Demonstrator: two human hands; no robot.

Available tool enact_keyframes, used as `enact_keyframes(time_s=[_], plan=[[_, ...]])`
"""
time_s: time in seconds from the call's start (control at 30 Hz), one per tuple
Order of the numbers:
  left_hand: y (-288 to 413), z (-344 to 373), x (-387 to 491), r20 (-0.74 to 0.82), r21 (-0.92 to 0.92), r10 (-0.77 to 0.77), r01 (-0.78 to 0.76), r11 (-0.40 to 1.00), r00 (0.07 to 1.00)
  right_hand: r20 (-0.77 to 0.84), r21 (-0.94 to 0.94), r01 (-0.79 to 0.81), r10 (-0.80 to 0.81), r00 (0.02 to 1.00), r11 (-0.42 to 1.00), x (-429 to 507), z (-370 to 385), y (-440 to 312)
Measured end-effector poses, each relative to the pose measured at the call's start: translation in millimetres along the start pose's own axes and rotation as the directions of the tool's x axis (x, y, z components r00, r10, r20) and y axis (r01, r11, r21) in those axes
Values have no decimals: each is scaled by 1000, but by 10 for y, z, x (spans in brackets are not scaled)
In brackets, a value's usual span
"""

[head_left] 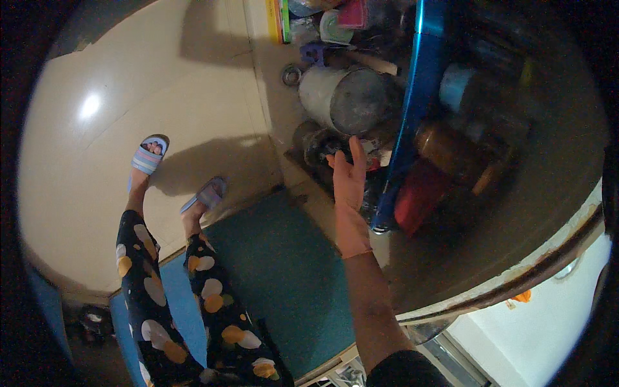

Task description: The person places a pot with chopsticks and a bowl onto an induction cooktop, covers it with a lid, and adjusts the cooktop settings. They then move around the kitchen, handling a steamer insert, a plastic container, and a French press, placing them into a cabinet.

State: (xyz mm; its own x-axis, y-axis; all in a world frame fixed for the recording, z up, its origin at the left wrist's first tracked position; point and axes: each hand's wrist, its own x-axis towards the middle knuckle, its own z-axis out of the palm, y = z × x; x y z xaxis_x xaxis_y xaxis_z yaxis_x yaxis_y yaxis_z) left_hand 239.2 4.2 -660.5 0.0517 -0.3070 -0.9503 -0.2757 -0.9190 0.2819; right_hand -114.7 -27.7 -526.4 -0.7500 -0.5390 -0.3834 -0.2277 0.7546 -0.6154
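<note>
My right hand (350, 193), in an orange glove, reaches in among crowded items inside a shadowed storage space. Its fingers are spread with nothing seen between them. They are over or beside a dark round object (325, 147); whether they touch it I cannot tell. Just beyond the fingertips a whitish cylindrical container (316, 94) lies on its side, its grey round end facing right. To the right of the hand slants a shiny blue post (408, 111). Past that post are a red object (420, 198) and a brown jar-like container (449, 147), both dim. My left hand is out of view.
A purple plastic piece (313, 54), a metal ring (291, 75) and a flat wooden strip (375, 62) lie behind the container. Deeper right is a light-blue cylinder (454, 87). A teal panel (285, 285) stands beside my legs. My sandalled feet (150, 157) rest on beige flooring (96, 193).
</note>
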Motion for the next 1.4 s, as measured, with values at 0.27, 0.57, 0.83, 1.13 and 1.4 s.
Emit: enact_keyframes(time_s=[0.27, 0.57, 0.83, 1.13, 1.4], plan=[[-7, -99, 41, -15, 5, 0, 0, 1000, 1000, -27, -426, 323, -369, 929, 845, -171, -385, -188], [-47, -188, 98, -26, -5, 10, -10, 1000, 1000, 216, -516, 230, -134, 967, 825, -764, -293, -83], [-36, -250, 137, -8, -28, 10, -11, 1000, 1000, 149, -551, 90, -8, 989, 830, -691, -47, 409], [12, -244, -729, 383, -466, -106, 291, 835, 917, -386, -455, -509, 354, 852, 730, 537, -726, 978], [-116, -8, -1138, 721, 95, -38, -44, 995, 692, -356, 151, -660, 664, 658, 736, 1157, -1264, 1776]])
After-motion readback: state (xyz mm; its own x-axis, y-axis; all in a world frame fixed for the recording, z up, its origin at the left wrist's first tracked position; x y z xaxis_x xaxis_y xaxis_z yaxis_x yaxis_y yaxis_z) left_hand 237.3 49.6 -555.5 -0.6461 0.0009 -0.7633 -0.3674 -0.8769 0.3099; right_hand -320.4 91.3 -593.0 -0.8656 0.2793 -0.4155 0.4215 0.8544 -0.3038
